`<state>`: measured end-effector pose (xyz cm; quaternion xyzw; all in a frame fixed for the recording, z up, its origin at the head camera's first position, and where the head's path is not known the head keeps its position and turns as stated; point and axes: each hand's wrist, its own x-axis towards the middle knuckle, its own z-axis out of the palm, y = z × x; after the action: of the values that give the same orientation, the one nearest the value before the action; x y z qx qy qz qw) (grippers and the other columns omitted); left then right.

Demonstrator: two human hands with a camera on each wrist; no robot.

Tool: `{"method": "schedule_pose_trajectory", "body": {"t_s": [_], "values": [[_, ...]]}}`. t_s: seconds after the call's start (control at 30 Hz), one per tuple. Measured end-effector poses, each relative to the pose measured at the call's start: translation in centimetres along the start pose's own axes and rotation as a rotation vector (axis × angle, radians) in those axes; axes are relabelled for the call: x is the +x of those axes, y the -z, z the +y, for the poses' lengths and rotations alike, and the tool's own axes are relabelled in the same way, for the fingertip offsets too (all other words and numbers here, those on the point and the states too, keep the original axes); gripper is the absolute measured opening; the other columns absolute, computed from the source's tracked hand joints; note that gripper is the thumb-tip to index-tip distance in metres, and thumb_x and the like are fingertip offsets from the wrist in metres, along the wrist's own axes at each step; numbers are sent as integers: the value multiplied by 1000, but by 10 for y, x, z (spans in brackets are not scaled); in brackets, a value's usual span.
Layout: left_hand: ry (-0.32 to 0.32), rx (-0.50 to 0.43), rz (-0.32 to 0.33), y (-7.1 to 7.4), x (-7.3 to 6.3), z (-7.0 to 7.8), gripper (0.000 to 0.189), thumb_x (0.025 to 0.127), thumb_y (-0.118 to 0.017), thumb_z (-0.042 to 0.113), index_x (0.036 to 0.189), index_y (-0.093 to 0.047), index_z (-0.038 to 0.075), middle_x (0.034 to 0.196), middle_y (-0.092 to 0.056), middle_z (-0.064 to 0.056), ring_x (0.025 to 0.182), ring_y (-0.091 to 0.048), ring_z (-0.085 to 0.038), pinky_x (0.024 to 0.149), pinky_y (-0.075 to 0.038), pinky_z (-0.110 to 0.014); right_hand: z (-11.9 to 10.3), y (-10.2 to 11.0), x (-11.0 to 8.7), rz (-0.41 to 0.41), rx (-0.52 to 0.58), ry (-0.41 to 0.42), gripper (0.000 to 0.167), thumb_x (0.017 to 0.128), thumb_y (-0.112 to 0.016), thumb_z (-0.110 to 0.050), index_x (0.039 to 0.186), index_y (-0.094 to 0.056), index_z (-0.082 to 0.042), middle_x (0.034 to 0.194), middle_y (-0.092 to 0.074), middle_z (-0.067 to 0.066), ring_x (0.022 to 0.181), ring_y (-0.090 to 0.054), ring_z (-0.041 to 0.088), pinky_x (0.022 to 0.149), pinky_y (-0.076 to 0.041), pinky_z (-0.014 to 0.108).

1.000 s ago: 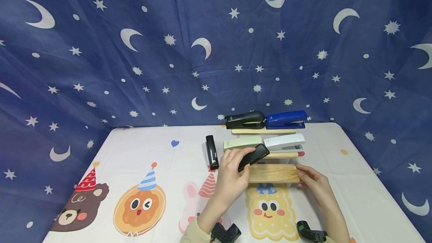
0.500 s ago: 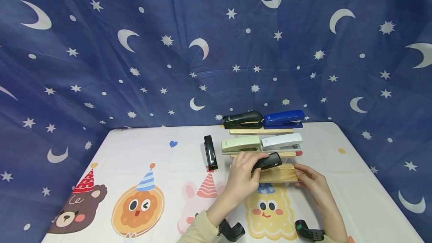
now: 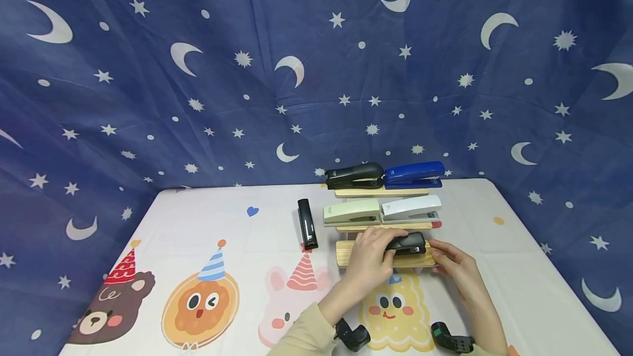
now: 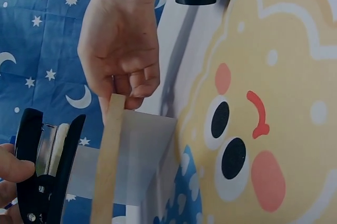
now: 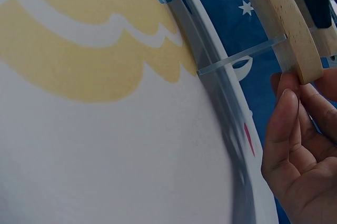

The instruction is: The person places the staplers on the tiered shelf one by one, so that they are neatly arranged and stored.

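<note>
My left hand (image 3: 370,260) grips a black stapler (image 3: 410,243) from above, over the lowest wooden shelf board (image 3: 415,261) of a tiered stand. In the left wrist view a gap shows between this stapler (image 4: 71,145) and the board (image 4: 109,155); only the fingers (image 4: 16,166) at the edge are visible. My right hand (image 3: 457,268) holds the board's right end. Seen from the right wrist, its thumb (image 5: 283,116) and fingers pinch the rounded wooden tip (image 5: 310,69). Clear plastic legs (image 5: 239,56) hold the board above the table.
A pale green stapler (image 3: 351,211) and a white one (image 3: 410,207) sit on the middle tier. Up on the top tier are a black stapler (image 3: 355,174) and a blue one (image 3: 414,173). Another black stapler (image 3: 307,224) lies left of the stand on the printed tablecloth (image 3: 207,213).
The black stapler in my left hand has moved right and lower over the bottom board, turning from slanted to nearly level. My right hand stays at the board's end.
</note>
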<state>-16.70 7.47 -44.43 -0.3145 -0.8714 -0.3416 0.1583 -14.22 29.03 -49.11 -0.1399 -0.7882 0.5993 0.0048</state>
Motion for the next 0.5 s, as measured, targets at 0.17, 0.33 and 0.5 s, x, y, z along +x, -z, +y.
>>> {"method": "schedule_pose_trajectory", "body": {"t_s": [0.17,0.33,0.5], "values": [[6,1,-21,-8,2,0,44,81,-65,5,120,-63,27,117,-69,9,102,-57,-9,84,-41,-21,1,1,0,-6,10,7,48,97,-53,-21,137,-46,6,94,-56,-31,84,-58,-6,74,-53,19],[4,4,-40,-13,5,2,44,81,-65,4,119,-63,26,115,-70,9,97,-57,-9,79,-38,-18,1,2,0,-11,11,9,48,98,-51,-19,138,-44,7,90,-56,-33,82,-58,-5,73,-53,20],[12,4,-58,-16,7,4,44,81,-65,4,119,-63,27,115,-70,9,94,-56,-8,79,-37,-18,2,2,0,-11,10,-2,48,98,-51,-18,138,-43,7,92,-56,-31,82,-58,-5,73,-53,20]]}}
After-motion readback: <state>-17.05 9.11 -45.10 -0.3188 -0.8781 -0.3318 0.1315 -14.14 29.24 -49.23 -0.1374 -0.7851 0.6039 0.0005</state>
